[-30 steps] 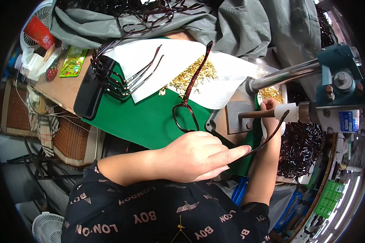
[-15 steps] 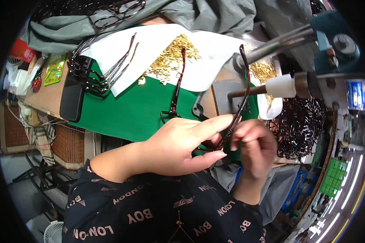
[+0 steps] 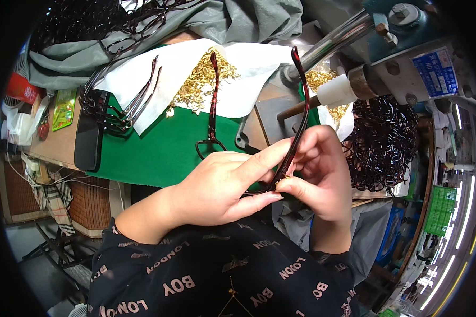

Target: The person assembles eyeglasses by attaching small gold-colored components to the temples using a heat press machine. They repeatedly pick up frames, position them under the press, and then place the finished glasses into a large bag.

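L grip (image 3: 211, 182) pinches dk specs frame (image 3: 305, 108) temple-up, prob. so its corner's exposed to R grip (image 3: 323, 174), closed there on apparently a tiny gold bit (image 3: 287, 177); gold pile (image 3: 200, 82) beyond L grip, prob. for easy reach.

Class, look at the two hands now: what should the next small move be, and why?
Probably the right hand should gently press what looks like a small gold piece against the dark glasses frame. The left hand steadies that frame between thumb and fingers, and the piece shows at the right thumb's tip, close to the frame; whether they touch is unclear.
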The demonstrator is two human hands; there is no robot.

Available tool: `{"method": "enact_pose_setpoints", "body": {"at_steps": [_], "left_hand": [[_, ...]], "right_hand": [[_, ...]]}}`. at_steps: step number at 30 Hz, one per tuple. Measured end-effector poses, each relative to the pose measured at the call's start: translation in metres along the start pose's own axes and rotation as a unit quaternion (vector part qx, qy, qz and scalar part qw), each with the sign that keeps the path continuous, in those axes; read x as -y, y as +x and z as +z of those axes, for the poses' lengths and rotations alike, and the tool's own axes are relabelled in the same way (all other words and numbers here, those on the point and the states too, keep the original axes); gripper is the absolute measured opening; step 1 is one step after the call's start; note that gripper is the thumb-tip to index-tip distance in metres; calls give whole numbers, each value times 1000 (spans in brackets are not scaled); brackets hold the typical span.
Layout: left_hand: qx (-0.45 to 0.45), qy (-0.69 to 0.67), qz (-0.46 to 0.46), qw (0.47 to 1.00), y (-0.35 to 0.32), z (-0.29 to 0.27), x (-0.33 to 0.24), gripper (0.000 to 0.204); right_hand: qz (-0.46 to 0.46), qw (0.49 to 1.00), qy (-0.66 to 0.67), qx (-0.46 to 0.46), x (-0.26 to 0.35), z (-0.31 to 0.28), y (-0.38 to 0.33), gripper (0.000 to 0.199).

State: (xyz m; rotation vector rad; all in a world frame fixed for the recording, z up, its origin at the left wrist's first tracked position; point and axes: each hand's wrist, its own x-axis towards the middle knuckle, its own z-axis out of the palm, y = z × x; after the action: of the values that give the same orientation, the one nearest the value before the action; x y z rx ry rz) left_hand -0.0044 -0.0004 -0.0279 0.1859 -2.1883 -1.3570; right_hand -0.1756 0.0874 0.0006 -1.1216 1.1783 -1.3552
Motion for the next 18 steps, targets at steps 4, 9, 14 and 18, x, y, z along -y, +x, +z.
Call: {"method": "enact_pose_setpoints", "body": {"at_steps": [4,9,14,18], "left_hand": [[2,71,53,996,6,-3,0,74],[28,-64,32,997,7,-2,-1,74],[45,-390,-71,917,24,3,-19,69],[-70,-376,-42,923,52,21,-17,67]], "right_hand": [[124,990,-42,50,15,-10,8,46],[87,979,-115,142,28,-9,18,22],[20,999,-46,6,14,-10,4,30],[-75,961,-219,-153,28,-15,10,29]]}}
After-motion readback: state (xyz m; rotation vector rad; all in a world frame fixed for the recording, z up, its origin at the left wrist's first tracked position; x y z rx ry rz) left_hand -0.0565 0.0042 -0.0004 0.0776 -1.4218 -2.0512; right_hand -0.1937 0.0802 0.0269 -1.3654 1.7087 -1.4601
